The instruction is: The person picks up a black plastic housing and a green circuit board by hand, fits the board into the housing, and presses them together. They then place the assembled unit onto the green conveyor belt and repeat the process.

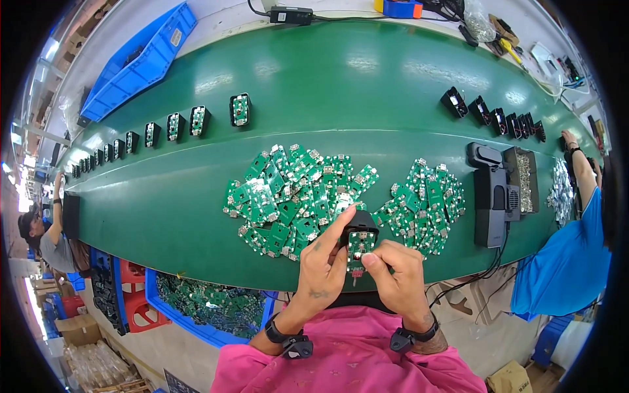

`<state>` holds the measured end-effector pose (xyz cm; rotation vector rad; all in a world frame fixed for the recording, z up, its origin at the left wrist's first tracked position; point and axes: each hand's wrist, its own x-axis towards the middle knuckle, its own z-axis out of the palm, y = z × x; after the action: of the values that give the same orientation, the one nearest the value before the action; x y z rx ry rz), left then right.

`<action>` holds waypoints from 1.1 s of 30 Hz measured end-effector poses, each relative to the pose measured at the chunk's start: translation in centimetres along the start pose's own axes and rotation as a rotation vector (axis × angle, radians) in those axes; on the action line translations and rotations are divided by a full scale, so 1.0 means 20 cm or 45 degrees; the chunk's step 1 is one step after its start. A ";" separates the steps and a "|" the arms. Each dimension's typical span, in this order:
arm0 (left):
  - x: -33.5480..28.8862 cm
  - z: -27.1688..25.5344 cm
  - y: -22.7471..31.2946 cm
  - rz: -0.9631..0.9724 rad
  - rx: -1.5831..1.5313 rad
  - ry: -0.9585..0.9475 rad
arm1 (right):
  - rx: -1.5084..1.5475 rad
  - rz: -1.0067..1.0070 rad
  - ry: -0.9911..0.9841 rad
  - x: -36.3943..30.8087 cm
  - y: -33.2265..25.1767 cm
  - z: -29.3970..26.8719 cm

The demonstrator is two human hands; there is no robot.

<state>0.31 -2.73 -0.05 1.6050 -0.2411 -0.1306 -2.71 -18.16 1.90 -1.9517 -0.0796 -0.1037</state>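
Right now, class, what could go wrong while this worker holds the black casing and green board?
The green board could shift, as the right hand touches its face. If the left hand loosens, the black casing might drop near the front edge of the green table. The larger board pile lies overlapped, so its pieces could scratch each other.

Pink top (367, 357), 2 black wrist straps (291, 339)

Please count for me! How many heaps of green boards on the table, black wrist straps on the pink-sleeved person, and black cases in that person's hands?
Green board heaps: 2
Black wrist straps: 2
Held black case: 1
Total: 5
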 end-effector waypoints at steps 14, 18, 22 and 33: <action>-0.01 -0.04 -0.01 -0.094 -0.064 -0.077 | -0.175 0.006 0.154 0.03 0.03 0.06; -0.01 -0.03 -0.03 -0.092 -0.346 -0.072 | -0.291 -0.102 0.183 0.04 0.05 0.09; -0.01 -0.03 -0.05 -0.218 -0.238 0.041 | -0.425 -0.111 0.139 0.03 0.04 0.10; -0.04 0.01 -0.03 0.051 0.162 0.209 | 0.077 -0.178 0.102 0.04 0.06 0.17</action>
<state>-0.44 -2.81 -0.80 1.7261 -0.1568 0.0487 -1.60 -15.56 -0.40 -1.8784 -0.1642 -0.2684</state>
